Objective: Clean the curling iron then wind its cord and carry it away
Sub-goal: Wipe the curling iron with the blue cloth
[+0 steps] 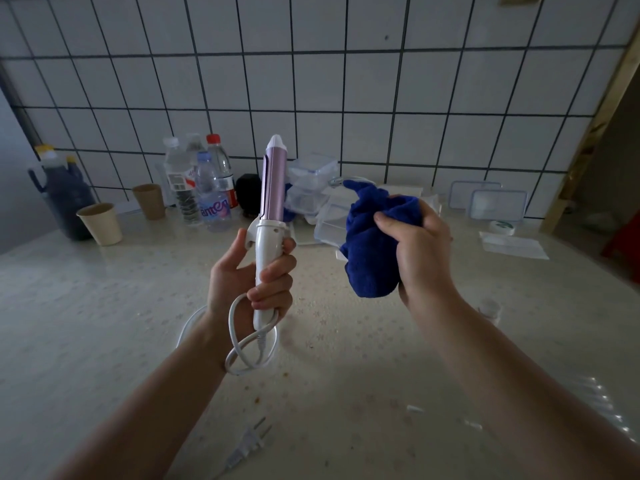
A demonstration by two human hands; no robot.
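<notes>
Above the pale speckled counter (104, 323), one curling iron (273, 188) stands upright in the left hand (242, 278), whose fingers (273, 271) are wrapped round its smooth white plastic handle, thumb up by the clamp lever. Its barrel is a glossy lilac cylinder ending in a rounded white tip. One white rubbery cord (235, 344) hangs from the handle's base in a loose loop beside the wrist, and its single two-pin plug (247, 445) lies flat on the counter near the lower edge. The right hand (422, 251) holds one bunched dark-blue terry cloth (370, 244), fingers curled tightly into its soft folds, just right of the iron and not touching it. Behind them, along the white square-tiled wall (381, 98), stand two tapered brown paper cups (100, 223), four clear plastic bottles (207, 192), one dark handled jug (67, 202), a heap of clear plastic boxes (311, 174) and two rectangular lids (498, 204) leaning upright.
</notes>
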